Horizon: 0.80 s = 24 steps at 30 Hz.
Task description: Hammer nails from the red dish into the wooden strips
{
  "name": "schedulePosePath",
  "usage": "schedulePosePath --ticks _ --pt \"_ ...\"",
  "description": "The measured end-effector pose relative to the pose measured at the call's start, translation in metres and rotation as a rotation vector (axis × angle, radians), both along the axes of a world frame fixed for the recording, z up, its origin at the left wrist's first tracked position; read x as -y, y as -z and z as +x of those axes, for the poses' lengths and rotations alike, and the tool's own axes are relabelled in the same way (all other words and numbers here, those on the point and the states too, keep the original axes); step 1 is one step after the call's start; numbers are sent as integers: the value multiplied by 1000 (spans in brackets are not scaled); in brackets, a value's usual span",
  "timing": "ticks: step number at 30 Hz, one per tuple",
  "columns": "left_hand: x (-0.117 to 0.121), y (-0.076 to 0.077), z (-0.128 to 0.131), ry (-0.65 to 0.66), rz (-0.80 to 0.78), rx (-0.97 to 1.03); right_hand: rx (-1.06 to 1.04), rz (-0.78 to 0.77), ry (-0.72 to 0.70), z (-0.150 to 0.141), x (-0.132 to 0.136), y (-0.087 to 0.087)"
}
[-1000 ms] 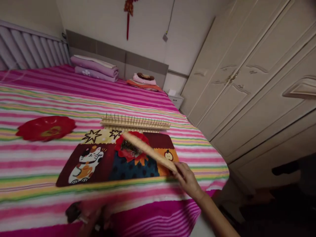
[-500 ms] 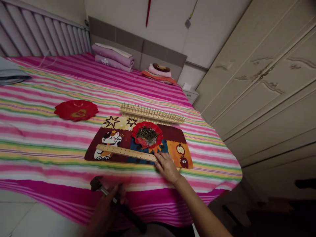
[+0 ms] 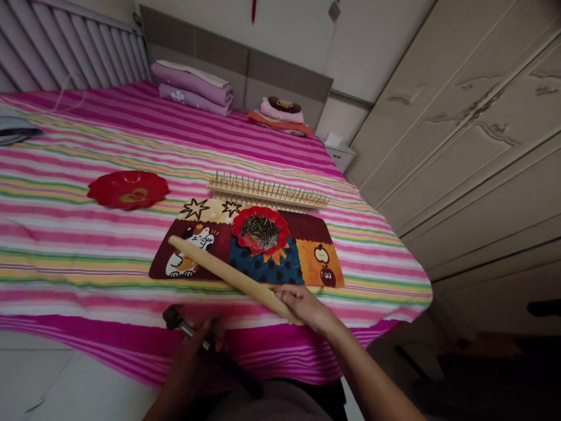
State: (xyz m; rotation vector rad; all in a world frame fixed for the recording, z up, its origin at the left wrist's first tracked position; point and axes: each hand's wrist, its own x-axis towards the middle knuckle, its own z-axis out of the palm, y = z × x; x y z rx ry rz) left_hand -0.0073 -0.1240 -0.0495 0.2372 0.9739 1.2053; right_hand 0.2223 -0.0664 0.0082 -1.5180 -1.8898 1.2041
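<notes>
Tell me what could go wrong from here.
The long pale wooden strip in the right hand might knock the round red scalloped dish, spilling its thin metal nails. Reaching beyond could mean pricks from the pale wood bristling with metal spikes. The dark-headed, black-handled hammer in the left hand might slip.

Room to pass lies between the red plate [image 3: 128,190] and the patterned mat [image 3: 307,225], but the wooden bar [image 3: 232,276] slants across the mat's near left and a spiked strip [image 3: 267,190] bristles just beyond the red bowl [image 3: 284,222].
</notes>
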Motion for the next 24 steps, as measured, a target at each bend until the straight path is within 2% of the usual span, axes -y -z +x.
schedulePosePath --ticks 4,9,12,15,18,21,24 --pt "0 -4 -1 -6 -39 -24 -91 -156 48 0 1 4" --pt "1 -6 -2 0 -17 -2 -87 -153 59 1 1 6" --pt "2 -4 -2 -1 11 -2 -31 -40 62 -2 -1 2" --pt "2 -1 -2 0 26 7 46 173 63 -3 -11 -8" --pt "2 1 -3 6 31 3 134 380 -2 1 -26 -14" --pt "2 2 -4 4 52 -6 221 499 -107 7 -41 -8" --pt "2 1 -4 0 54 -8 284 578 -132 8 -42 0"
